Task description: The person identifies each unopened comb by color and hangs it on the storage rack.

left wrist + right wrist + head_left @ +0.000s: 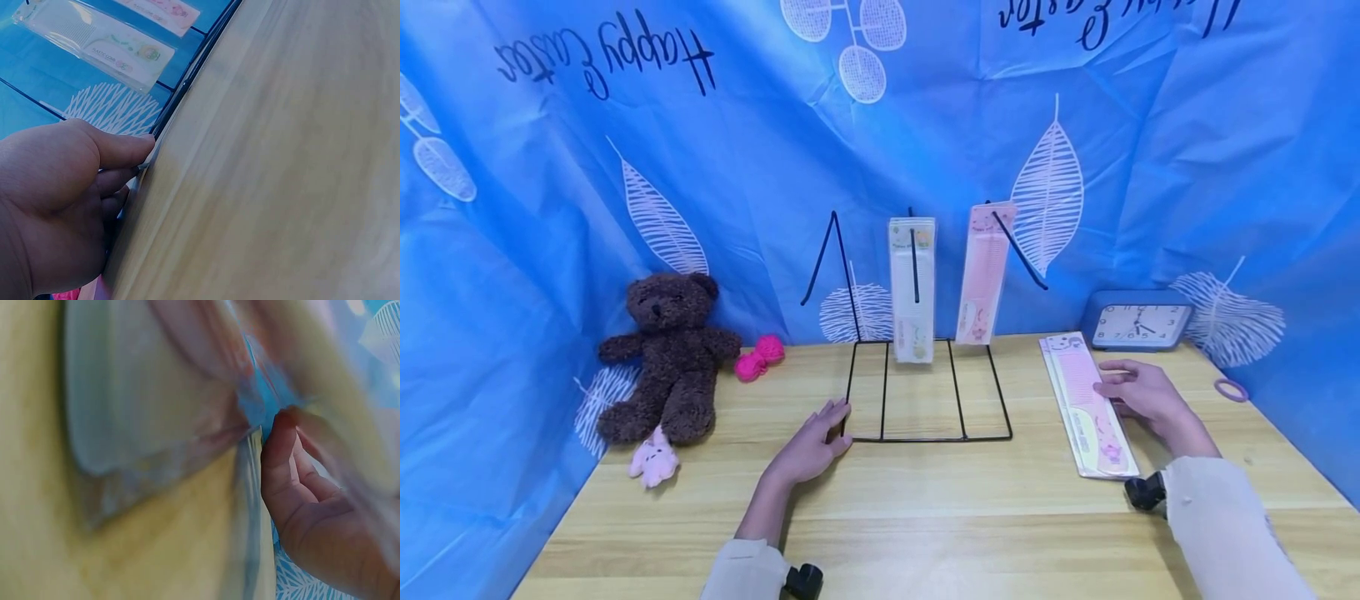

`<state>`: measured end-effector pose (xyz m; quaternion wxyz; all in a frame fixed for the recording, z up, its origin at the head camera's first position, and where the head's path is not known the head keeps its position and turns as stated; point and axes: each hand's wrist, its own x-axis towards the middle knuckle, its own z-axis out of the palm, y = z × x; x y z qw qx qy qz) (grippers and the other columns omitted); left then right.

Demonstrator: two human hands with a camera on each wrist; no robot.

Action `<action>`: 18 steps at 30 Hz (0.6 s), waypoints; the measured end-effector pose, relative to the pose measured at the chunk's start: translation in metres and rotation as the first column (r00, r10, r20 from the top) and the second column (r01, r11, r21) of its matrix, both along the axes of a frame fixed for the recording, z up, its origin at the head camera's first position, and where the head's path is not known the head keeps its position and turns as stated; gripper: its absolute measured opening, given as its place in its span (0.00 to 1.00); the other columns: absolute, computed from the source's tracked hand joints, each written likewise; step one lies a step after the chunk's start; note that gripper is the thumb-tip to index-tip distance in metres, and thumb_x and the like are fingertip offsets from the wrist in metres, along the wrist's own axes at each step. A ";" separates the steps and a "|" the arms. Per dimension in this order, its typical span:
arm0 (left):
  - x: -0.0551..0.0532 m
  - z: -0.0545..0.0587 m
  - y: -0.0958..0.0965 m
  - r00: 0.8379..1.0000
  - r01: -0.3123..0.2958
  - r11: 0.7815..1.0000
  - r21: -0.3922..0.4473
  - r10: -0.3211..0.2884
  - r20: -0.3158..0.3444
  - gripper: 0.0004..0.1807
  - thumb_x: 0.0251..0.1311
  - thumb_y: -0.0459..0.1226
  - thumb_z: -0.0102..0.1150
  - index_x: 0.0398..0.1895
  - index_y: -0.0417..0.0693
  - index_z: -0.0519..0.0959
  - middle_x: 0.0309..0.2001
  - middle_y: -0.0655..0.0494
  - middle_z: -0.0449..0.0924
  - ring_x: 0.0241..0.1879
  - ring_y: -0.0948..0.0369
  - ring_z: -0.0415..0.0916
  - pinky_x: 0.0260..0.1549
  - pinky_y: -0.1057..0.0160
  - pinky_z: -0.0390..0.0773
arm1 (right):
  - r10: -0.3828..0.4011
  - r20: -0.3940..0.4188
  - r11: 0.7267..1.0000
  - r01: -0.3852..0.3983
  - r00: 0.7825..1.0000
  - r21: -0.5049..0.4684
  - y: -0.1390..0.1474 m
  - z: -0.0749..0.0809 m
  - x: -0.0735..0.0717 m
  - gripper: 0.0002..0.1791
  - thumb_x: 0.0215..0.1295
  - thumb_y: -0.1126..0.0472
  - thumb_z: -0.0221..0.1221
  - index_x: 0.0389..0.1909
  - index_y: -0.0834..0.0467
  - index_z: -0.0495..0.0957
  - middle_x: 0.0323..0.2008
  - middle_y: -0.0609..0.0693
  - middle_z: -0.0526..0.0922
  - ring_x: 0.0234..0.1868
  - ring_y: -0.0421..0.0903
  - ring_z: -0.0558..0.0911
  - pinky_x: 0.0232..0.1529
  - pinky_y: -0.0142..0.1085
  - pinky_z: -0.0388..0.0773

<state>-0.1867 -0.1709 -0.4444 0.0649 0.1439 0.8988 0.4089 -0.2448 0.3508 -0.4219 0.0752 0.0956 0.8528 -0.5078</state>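
Note:
A black wire display rack (pixel 925 439) stands on the table, and my left hand (pixel 808 446) pinches its front left corner. In the left wrist view the thumb (pixel 128 150) lies on the wire, fingers curled below. A white packaged comb (pixel 913 287) and a pink packaged comb (pixel 985 271) hang on the rack's upper arms. At the right, my right hand (pixel 1142 398) pinches the right edge of another pink packaged comb (pixel 1086 408). A second layer of packaging shows along its left side. The right wrist view is blurred there, with clear plastic (pixel 156 381) beside the fingers.
A blue alarm clock (pixel 1138 321) stands behind the right hand, and a purple ring (pixel 1231 389) lies farther right. At the left sit a brown teddy bear (pixel 670 358), a small pink plush toy (pixel 655 458) and a bright pink bow-shaped item (pixel 760 358). Blue cloth (pixel 760 167) hangs behind.

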 end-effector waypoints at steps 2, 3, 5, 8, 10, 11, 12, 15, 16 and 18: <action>0.000 0.000 0.000 1.000 -0.002 1.000 -0.002 0.002 0.000 0.30 0.72 0.32 0.55 0.74 0.33 0.63 0.77 0.37 0.55 0.78 0.42 0.44 0.76 0.44 0.40 | 0.003 -0.007 1.000 -0.003 1.000 -0.004 -0.001 0.001 0.000 0.38 0.70 0.63 0.62 0.74 0.71 0.57 0.60 0.69 0.74 0.38 0.39 0.81 0.38 0.37 0.85; 0.000 -0.001 0.000 1.000 -0.004 1.000 -0.005 0.004 0.002 0.30 0.72 0.32 0.55 0.74 0.33 0.63 0.77 0.37 0.54 0.78 0.42 0.44 0.76 0.44 0.40 | 0.005 -0.010 1.000 -0.005 1.000 -0.007 -0.002 0.002 0.000 0.38 0.70 0.63 0.61 0.75 0.71 0.56 0.60 0.69 0.74 0.38 0.39 0.82 0.38 0.37 0.85; -0.001 -0.001 0.000 1.000 -0.007 1.000 -0.010 0.007 0.007 0.30 0.73 0.32 0.55 0.75 0.34 0.63 0.77 0.38 0.54 0.78 0.43 0.44 0.76 0.45 0.40 | 0.008 -0.020 1.000 -0.008 1.000 -0.004 -0.003 0.004 0.000 0.39 0.70 0.63 0.62 0.76 0.69 0.56 0.61 0.68 0.73 0.39 0.40 0.82 0.38 0.37 0.85; -0.001 0.000 0.000 1.000 -0.006 1.000 -0.008 0.006 0.007 0.30 0.72 0.32 0.55 0.75 0.34 0.63 0.77 0.37 0.54 0.78 0.43 0.44 0.76 0.44 0.40 | 0.010 -0.032 1.000 -0.010 0.999 0.010 -0.005 0.009 0.000 0.39 0.70 0.60 0.62 0.77 0.67 0.56 0.63 0.68 0.71 0.44 0.45 0.80 0.39 0.37 0.84; -0.001 -0.001 0.000 1.000 -0.007 1.000 -0.009 0.007 0.008 0.30 0.72 0.32 0.55 0.75 0.34 0.63 0.77 0.37 0.54 0.78 0.43 0.44 0.76 0.44 0.40 | 0.019 -0.046 0.999 -0.018 0.999 0.033 -0.008 0.013 0.000 0.39 0.71 0.58 0.62 0.77 0.65 0.57 0.65 0.68 0.69 0.49 0.50 0.79 0.39 0.36 0.83; -0.001 -0.001 -0.001 1.000 -0.008 1.000 -0.008 0.008 0.007 0.30 0.72 0.32 0.55 0.75 0.34 0.63 0.77 0.37 0.54 0.78 0.42 0.44 0.76 0.44 0.40 | 0.027 -0.057 0.999 -0.025 0.998 0.048 -0.009 0.015 0.001 0.39 0.71 0.57 0.61 0.77 0.65 0.57 0.66 0.68 0.69 0.52 0.53 0.77 0.40 0.35 0.82; -0.002 -0.001 -0.001 1.000 -0.008 1.000 -0.008 0.008 0.005 0.30 0.72 0.32 0.55 0.75 0.34 0.63 0.77 0.37 0.54 0.78 0.42 0.44 0.76 0.44 0.40 | 0.040 -0.076 0.997 -0.034 0.996 0.069 -0.010 0.017 0.001 0.38 0.71 0.57 0.61 0.76 0.65 0.58 0.66 0.69 0.69 0.54 0.55 0.76 0.40 0.34 0.82; -0.002 -0.002 -0.001 1.000 -0.010 1.000 -0.012 0.011 0.006 0.30 0.73 0.32 0.55 0.75 0.34 0.63 0.77 0.38 0.54 0.78 0.43 0.44 0.76 0.44 0.40 | 0.083 -0.168 0.991 -0.064 0.982 0.114 -0.014 0.023 0.003 0.35 0.72 0.59 0.60 0.75 0.67 0.61 0.63 0.70 0.71 0.57 0.60 0.75 0.41 0.31 0.81; -0.002 -0.002 -0.001 1.000 -0.010 1.000 -0.011 0.010 0.005 0.30 0.73 0.32 0.55 0.75 0.34 0.63 0.77 0.37 0.54 0.78 0.43 0.44 0.76 0.44 0.40 | 0.094 -0.199 0.990 -0.070 0.975 0.121 -0.015 0.025 0.004 0.34 0.72 0.59 0.60 0.74 0.68 0.61 0.62 0.70 0.72 0.58 0.61 0.75 0.40 0.29 0.81; -0.001 -0.002 -0.001 1.000 -0.008 1.000 -0.007 0.008 0.005 0.30 0.72 0.32 0.55 0.75 0.34 0.63 0.77 0.37 0.54 0.78 0.42 0.44 0.76 0.44 0.40 | 0.100 -0.253 0.989 -0.069 0.962 0.127 -0.018 0.030 0.006 0.33 0.72 0.61 0.60 0.73 0.68 0.62 0.61 0.70 0.73 0.58 0.61 0.74 0.40 0.27 0.80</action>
